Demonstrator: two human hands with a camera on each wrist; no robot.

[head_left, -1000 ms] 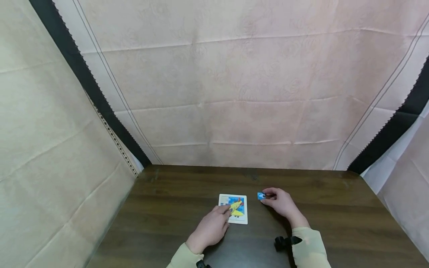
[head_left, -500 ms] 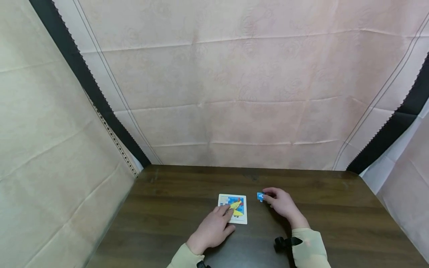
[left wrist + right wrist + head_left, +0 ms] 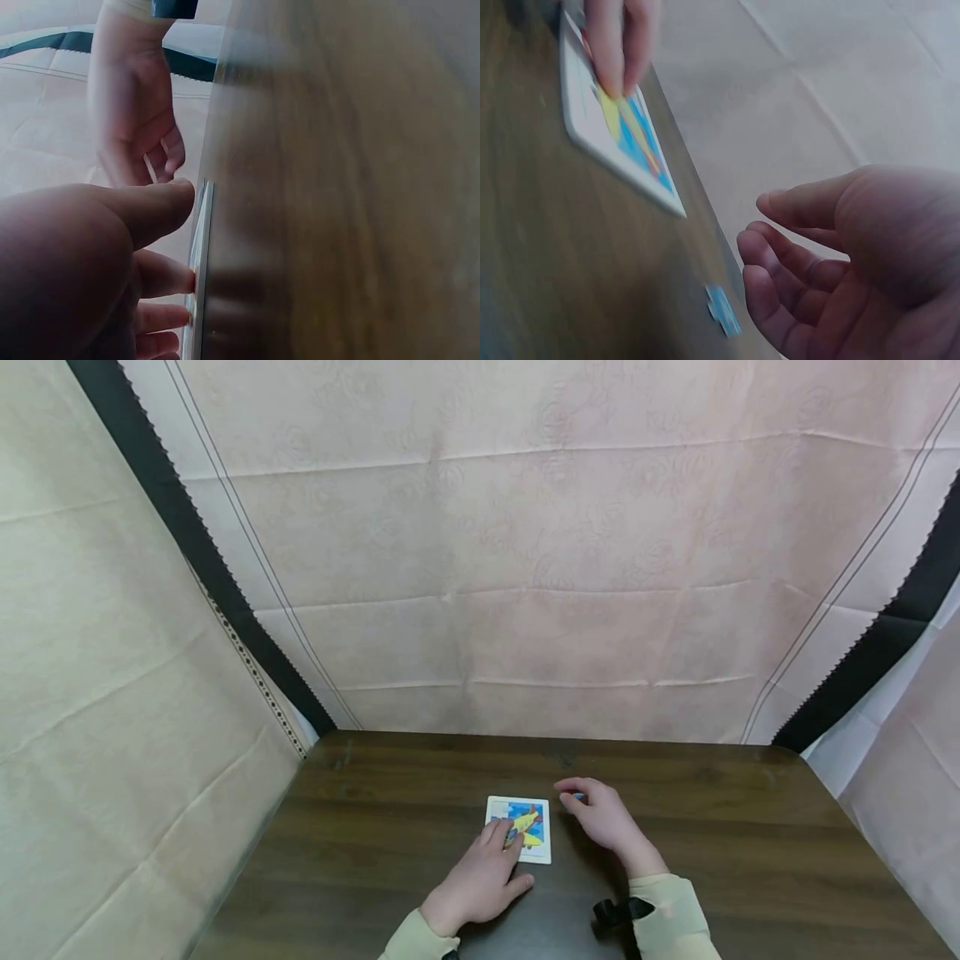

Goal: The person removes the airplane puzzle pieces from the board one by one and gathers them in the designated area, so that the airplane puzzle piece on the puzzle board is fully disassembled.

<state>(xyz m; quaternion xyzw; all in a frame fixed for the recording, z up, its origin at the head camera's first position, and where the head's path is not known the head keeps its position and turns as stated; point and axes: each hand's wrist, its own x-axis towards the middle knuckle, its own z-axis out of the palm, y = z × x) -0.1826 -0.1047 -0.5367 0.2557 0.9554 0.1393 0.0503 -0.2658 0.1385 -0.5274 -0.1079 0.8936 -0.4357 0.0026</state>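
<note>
Lying on table: white-rimmed puzzle board (image 3: 537,857), flat, between the hands in the head view.
Board print: too small and blurred to read.
Board contents: yellow figure (image 3: 532,840) with red parts on a blue ground; paler patch toward the board's 10 o'clock.
Loose puzzle piece (image 3: 722,309): blue and white, near the board at its 2 o'clock; looks flat on the tabletop, mostly hidden by fingers in the head view.
Left hand (image 3: 476,881): in from the board's 7 o'clock; fingers extended, tips touching board and picture, thumb held apart.
Right hand (image 3: 600,814): at the board's 3 o'clock, over the piece; fingers loosely bent, gap between thumb and fingertips, clear of the piece in the right wrist view.
Sleeves: pale yellow-green cuffs (image 3: 671,914); black wrist mount (image 3: 611,912) on right forearm, board's 4 o'clock.
Tabletop (image 3: 375,860): dark brown wood grain, slight sheen.
Room: creased pinkish cloth (image 3: 562,527) at 12 o'clock, cream cloth (image 3: 135,693) at 9; black toothed bands (image 3: 202,552) run down at 10 and 2.
</note>
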